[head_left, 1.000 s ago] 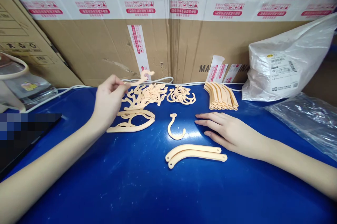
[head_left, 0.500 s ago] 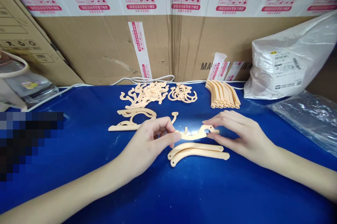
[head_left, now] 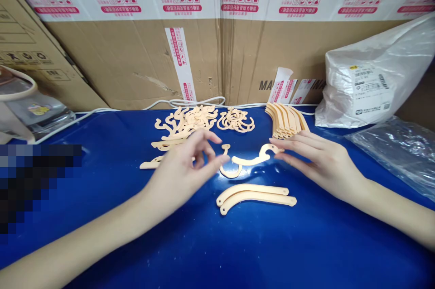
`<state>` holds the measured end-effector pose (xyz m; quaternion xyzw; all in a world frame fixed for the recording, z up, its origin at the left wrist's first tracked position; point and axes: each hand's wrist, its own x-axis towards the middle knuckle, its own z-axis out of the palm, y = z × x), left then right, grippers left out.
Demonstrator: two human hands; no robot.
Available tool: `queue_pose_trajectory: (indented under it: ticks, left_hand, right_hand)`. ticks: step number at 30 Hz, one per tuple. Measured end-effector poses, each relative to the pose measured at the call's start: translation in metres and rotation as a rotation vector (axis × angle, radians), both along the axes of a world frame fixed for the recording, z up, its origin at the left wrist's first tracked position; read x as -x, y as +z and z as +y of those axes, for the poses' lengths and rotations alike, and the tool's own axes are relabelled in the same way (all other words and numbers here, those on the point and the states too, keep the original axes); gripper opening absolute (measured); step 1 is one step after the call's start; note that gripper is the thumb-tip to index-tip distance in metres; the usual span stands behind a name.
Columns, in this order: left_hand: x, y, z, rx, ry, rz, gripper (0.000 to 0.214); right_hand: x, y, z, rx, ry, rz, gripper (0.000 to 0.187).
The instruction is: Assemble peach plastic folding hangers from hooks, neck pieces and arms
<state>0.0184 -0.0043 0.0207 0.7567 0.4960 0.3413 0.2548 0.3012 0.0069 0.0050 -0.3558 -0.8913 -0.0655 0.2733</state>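
A cream curved plastic piece hangs just above the blue table. My right hand pinches its right end between the fingertips. My left hand is at the piece's left end with fingers spread, holding nothing. A cream hook lies under the piece. Two long curved arms lie side by side nearer to me.
Along the back lie a heap of curved pieces, a heap of hooks and a stack of arms. Cardboard boxes wall the rear. A white bag and clear bag sit right; a clear container left.
My left hand brought a curved piece from the back heap to the middle, my right hand took its other end, and the left fingers have now let go and spread.
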Motion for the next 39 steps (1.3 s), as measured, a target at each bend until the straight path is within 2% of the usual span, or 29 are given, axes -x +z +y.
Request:
queue_pose_trajectory:
  ticks: [3,6,11,17,26,30,39]
  left_hand:
    - [0.022,0.008,0.020,-0.255,0.194,0.340,0.018]
    - [0.048,0.008,0.047,-0.476,0.309,0.615,0.020]
    - [0.069,-0.001,0.072,-0.272,0.313,0.611,0.028]
    - [0.066,-0.008,0.072,-0.169,0.301,0.575,0.033]
    - [0.068,-0.012,0.078,-0.031,0.369,0.520,0.025]
    - [0.066,-0.012,0.076,-0.018,0.372,0.504,0.022]
    - [0.064,-0.013,0.074,-0.097,0.335,0.426,0.022]
  right_hand:
    - [-0.008,0.003,0.007,0.030,-0.036,-0.008,0.023]
    - [-0.018,0.004,0.014,0.093,-0.077,-0.034,0.021]
    - [-0.027,0.004,0.019,0.153,-0.143,-0.114,0.021]
    - [-0.027,0.001,0.019,0.264,-0.155,-0.114,0.014]
    - [-0.027,-0.005,0.021,0.275,-0.145,-0.144,0.012]
    - [-0.027,-0.006,0.021,0.264,-0.131,-0.155,0.012]
    - [-0.025,-0.004,0.018,0.265,-0.155,-0.171,0.012]
